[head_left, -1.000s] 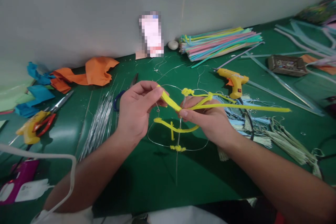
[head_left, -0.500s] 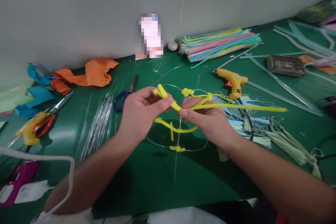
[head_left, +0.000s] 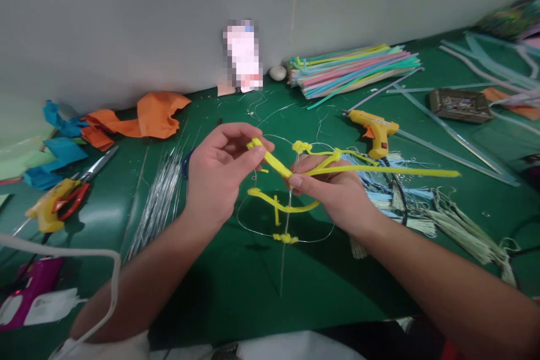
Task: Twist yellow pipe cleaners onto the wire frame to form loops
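Between my hands is a yellow pipe cleaner (head_left: 276, 163), doubled along its left part, with one long tail running out to the right. My left hand (head_left: 223, 166) pinches its upper left end between thumb and fingers. My right hand (head_left: 333, 188) grips it near the middle, together with part of a thin wire frame (head_left: 242, 224). That rounded frame carries yellow knots at top and bottom, a curved yellow strip (head_left: 291, 208) across it, and a straight wire stem hanging below. The fingertips of my right hand are partly hidden behind the yellow strands.
A bundle of coloured pipe cleaners (head_left: 354, 70) lies at the back, near a yellow glue gun (head_left: 375, 129). Tassels (head_left: 459, 225) lie right, silver wires (head_left: 158, 197) left. Red-handled scissors (head_left: 82, 191) rest on another glue gun (head_left: 46, 208). A phone (head_left: 243, 56) leans against the wall.
My left hand has shifted slightly left and up to the outer end of the doubled pipe cleaner, baring more of it. It now covers most of the blue-handled scissors. My right hand stays put.
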